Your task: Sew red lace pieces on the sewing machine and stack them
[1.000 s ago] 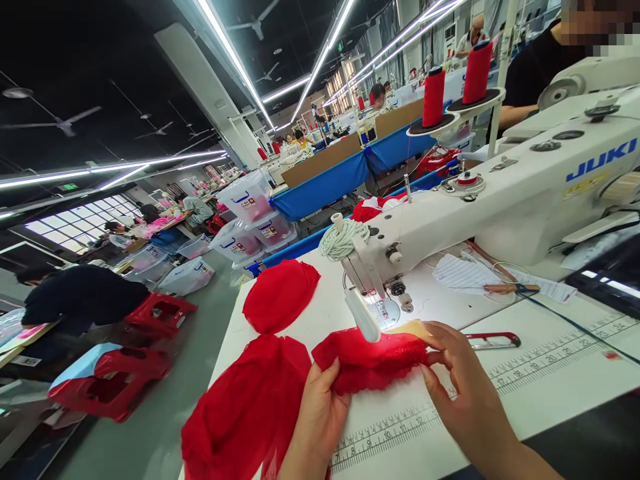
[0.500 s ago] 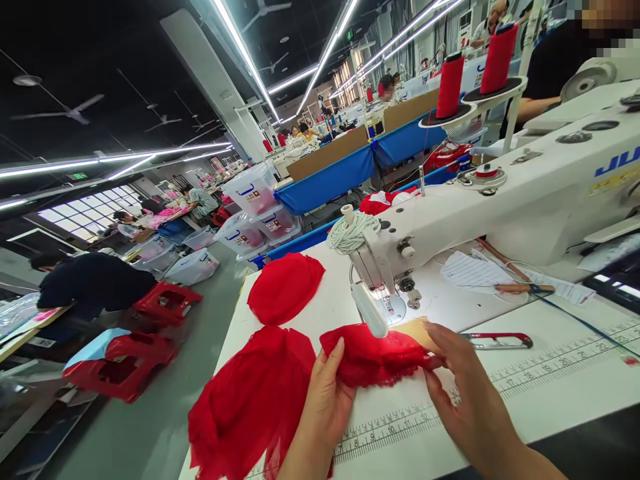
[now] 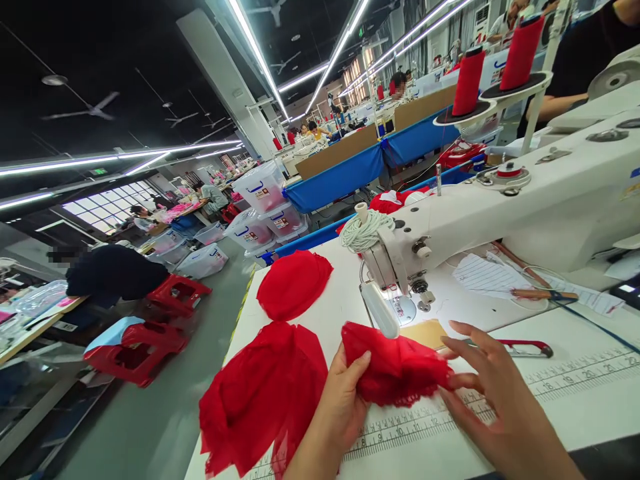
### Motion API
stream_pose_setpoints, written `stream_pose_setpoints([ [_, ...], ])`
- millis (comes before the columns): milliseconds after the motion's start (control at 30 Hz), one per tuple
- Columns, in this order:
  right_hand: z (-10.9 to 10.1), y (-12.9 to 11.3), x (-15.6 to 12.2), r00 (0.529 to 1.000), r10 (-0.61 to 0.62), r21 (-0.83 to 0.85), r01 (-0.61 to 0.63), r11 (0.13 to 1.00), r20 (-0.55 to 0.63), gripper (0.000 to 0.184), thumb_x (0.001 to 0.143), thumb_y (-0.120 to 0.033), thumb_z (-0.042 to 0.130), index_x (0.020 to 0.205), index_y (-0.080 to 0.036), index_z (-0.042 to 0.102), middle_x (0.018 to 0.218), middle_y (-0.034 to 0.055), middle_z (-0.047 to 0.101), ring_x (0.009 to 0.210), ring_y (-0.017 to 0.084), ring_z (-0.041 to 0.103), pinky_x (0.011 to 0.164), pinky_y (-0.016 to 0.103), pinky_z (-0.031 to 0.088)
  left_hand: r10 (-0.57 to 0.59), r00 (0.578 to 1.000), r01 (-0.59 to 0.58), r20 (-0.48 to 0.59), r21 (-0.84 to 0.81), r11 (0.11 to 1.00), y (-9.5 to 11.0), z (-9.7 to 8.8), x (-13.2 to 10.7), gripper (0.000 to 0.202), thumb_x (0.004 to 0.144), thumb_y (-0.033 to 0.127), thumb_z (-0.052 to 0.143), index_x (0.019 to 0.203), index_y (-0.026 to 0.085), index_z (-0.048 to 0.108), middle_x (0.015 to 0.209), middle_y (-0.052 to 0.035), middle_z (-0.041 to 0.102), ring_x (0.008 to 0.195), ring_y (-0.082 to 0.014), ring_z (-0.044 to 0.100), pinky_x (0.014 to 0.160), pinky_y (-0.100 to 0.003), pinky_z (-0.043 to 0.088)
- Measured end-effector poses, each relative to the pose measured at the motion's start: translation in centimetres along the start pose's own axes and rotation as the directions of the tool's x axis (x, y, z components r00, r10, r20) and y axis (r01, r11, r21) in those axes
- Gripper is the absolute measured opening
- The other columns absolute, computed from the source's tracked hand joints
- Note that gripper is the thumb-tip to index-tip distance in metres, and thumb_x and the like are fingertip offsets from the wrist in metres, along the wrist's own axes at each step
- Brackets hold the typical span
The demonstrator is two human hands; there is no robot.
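Observation:
My left hand (image 3: 345, 393) grips the left end of a red lace-edged fabric piece (image 3: 395, 367), thumb on top. At the piece's right edge, my right hand (image 3: 500, 400) pinches the lace between thumb and a finger, its upper fingers spread. The fabric is held just in front of the sewing machine's needle area (image 3: 400, 307), with its scalloped edge toward me. Behind it a tan flat piece (image 3: 425, 332) lies on the table. A loose pile of sheer red fabric (image 3: 265, 393) lies left of my left hand, and a rounded stack of red pieces (image 3: 295, 283) sits farther back.
A box cutter (image 3: 530, 348) lies right of the machine's needle area, beyond a printed ruler (image 3: 565, 383). Paper (image 3: 485, 275) and a wooden-handled tool (image 3: 543, 294) rest under the machine arm. Red thread cones (image 3: 469, 83) stand behind. Red stools (image 3: 137, 350) are on the floor at left.
The fabric piece has been turned and drawn toward me, off the tan piece, which shows more now. My right hand's fingers have spread. The view has shifted slightly.

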State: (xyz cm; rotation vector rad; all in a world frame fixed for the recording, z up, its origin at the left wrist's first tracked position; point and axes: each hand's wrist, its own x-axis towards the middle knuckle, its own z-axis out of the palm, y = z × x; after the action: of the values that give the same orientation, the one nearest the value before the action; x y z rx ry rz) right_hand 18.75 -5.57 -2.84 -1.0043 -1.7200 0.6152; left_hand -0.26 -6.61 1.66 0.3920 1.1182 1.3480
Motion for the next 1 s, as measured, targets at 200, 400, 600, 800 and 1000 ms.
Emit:
stream_pose_setpoints([
  [200,-3.4,0.6,0.1,0.979,-0.093,0.032,0.088,0.996,0.182,0.025,0.086,-0.033,0.058,0.111,-0.035,0.058,0.112,0.004,0.063,0.062,0.013,0.064,0.05,0.021,0.055,-0.104,0.974,0.101,0.203,0.023,0.995,-0.4,1.4,-0.2,0.033,0.075,0.029,0.075,0.106,0.019,0.067,0.091,-0.0064,0.071,0.085,-0.0188,0.066,0.077,-0.025,0.048],
  [400,-1.9,0.1,2.4,0.965,0.17,-0.23,-0.123,0.965,0.199,0.022,0.088,-0.046,0.05,0.096,-0.028,0.061,0.073,-0.0006,0.069,0.058,0.018,0.065,0.049,0.027,0.053,-0.216,0.912,0.151,0.35,0.203,0.968,-0.8,3.3,0.6,0.029,0.07,0.034,0.077,0.092,0.015,0.069,0.076,-0.0055,0.068,0.066,-0.0152,0.062,0.067,-0.024,0.047],
  [600,-0.5,0.8,2.8,0.937,0.158,-0.229,-0.087,0.97,0.31,0.021,0.091,-0.038,0.043,0.091,-0.03,0.062,0.085,0.0001,0.072,0.073,0.019,0.069,0.06,0.03,0.054,-0.063,0.929,-0.07,0.365,0.34,0.938,0.0,3.0,1.8,0.026,0.071,0.038,0.076,0.081,0.014,0.07,0.07,-0.0021,0.064,0.064,-0.0118,0.055,0.069,-0.023,0.043],
  [800,-1.9,0.4,3.4,0.908,0.202,-0.076,-0.187,0.979,0.367,0.031,0.095,-0.044,0.036,0.081,-0.028,0.059,0.08,0.0001,0.069,0.073,0.018,0.066,0.063,0.028,0.051,-0.006,0.955,-0.109,0.296,0.369,0.923,0.0,1.9,2.3,0.034,0.068,0.042,0.078,0.064,0.015,0.058,0.053,0.0055,0.046,0.052,-0.0056,0.037,0.053,-0.017,0.031],
  [1000,-1.6,0.4,3.3,0.919,0.197,-0.115,-0.167,0.979,0.342,0.033,0.095,-0.042,0.035,0.078,-0.027,0.058,0.077,0.0017,0.067,0.068,0.019,0.064,0.058,0.029,0.05,-0.06,0.966,-0.048,0.252,0.402,0.914,-0.4,1.7,2.2,0.035,0.067,0.046,0.077,0.073,0.015,0.061,0.055,0.006,0.048,0.039,-0.0028,0.035,0.038,-0.018,0.022],
])
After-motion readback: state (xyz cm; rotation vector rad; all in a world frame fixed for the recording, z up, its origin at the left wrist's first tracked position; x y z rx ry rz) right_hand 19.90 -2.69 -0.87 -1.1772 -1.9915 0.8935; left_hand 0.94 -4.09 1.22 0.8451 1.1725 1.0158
